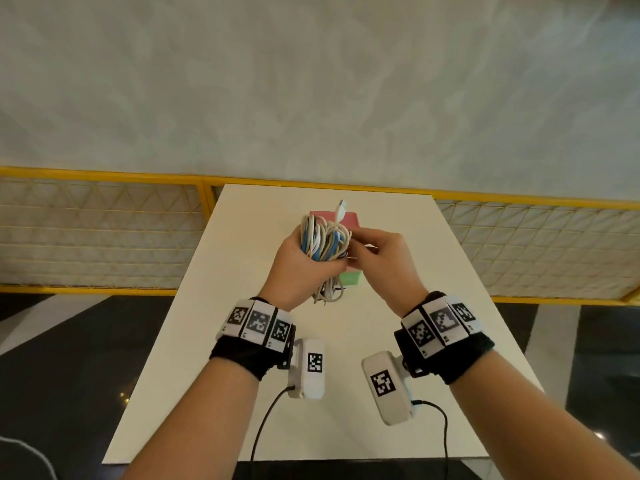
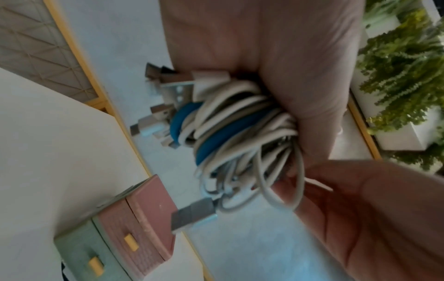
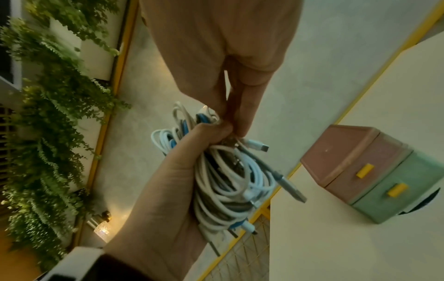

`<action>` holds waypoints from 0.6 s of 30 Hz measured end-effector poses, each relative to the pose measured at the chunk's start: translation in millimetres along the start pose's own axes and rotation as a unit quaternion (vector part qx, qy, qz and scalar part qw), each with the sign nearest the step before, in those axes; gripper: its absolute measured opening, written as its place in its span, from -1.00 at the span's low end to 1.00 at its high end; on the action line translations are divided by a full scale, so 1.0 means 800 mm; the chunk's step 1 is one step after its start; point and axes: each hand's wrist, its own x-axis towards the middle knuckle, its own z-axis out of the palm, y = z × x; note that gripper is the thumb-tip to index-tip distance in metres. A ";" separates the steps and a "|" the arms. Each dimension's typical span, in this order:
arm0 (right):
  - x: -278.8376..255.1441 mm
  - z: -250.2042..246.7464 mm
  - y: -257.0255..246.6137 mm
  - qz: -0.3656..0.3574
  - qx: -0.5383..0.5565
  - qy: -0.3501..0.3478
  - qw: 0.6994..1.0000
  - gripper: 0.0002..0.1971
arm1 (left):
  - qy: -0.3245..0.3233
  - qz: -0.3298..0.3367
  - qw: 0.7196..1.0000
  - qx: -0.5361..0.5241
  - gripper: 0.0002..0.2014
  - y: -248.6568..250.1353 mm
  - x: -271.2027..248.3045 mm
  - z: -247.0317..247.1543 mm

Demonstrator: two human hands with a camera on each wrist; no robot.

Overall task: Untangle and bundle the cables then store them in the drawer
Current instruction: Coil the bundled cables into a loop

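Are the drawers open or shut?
Shut. Both drawers, pink over green, sit flush with the box front, yellow handles level, in both wrist views.

You hold cables (image 1: 323, 242): smooth rubbery plastic, white and blue, a bit shiny. Plug ends (image 2: 193, 213): bare grey metal, dull shine. Drawer box (image 3: 367, 171): matt plastic, pink top, green bottom, yellow plastic handles. Table (image 1: 398, 393): smooth, matt white. Your wrist bands (image 1: 242, 355): soft black cloth. Fence (image 1: 104, 230): yellow painted metal, thin wire.
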 end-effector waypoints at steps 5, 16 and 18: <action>0.002 -0.013 0.002 0.066 0.165 -0.107 0.978 -0.54 | 0.041 -0.014 0.999 -0.006 -0.44 -0.001 0.013 0.021; 0.070 -0.033 0.052 0.094 0.116 -0.239 0.959 -0.51 | 0.067 -0.036 0.997 0.029 -0.68 -0.024 0.062 0.041; 0.085 -0.045 0.070 0.089 -0.034 -0.187 0.978 -0.59 | 0.061 -0.053 0.994 0.071 -0.64 -0.044 0.075 0.038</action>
